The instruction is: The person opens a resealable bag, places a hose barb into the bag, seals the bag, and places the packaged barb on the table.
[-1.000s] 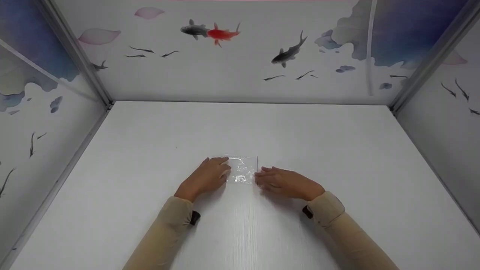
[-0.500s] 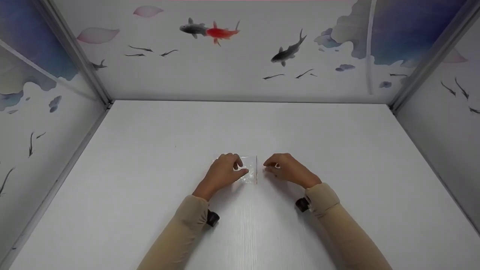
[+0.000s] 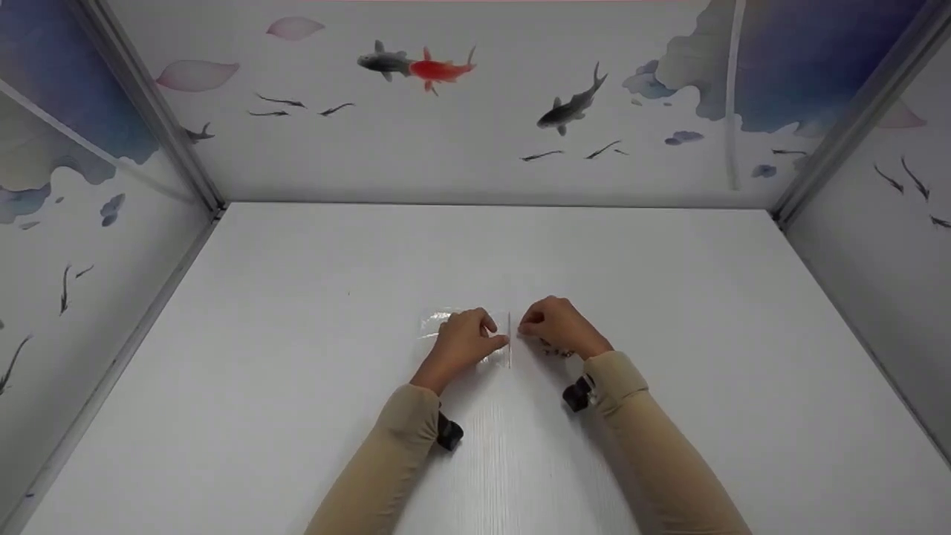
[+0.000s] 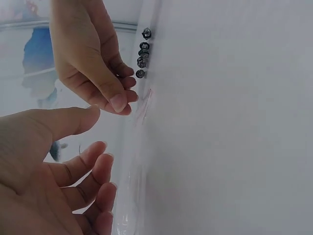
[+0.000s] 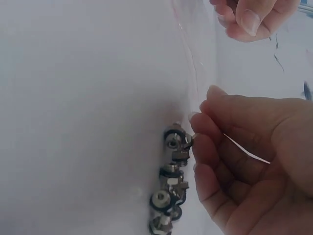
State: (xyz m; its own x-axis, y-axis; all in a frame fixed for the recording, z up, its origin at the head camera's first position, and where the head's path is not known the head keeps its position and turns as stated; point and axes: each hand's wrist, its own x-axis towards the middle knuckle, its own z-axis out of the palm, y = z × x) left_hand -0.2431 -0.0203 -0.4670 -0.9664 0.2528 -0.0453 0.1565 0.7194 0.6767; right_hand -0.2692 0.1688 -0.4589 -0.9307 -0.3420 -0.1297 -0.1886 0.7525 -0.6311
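A clear plastic zip bag (image 3: 438, 321) lies flat on the white table, its right edge marked by a thin red line. My left hand (image 3: 461, 342) is over the bag, thumb toward that red edge. In the left wrist view its fingers are bent loosely, with a wide gap to the thumb. Just right of the edge is my right hand (image 3: 561, 325), thumb tip close to the index fingertip, with nothing visible between them. Several small metal fittings with black rings (image 5: 171, 181) sit in a cluster on the table beneath the right hand, partly hidden by it in the head view.
The white tabletop (image 3: 297, 416) is bounded by printed panels at the back and both sides, with metal posts (image 3: 806, 167) in the corners. A dark camera (image 3: 449, 432) sits on the left wrist and another camera (image 3: 578, 394) on the right.
My left hand has slid right across the bag to its red edge. The right hand has changed from flat to bent fingers and shifted slightly away, uncovering some fittings. The bag stays in place.
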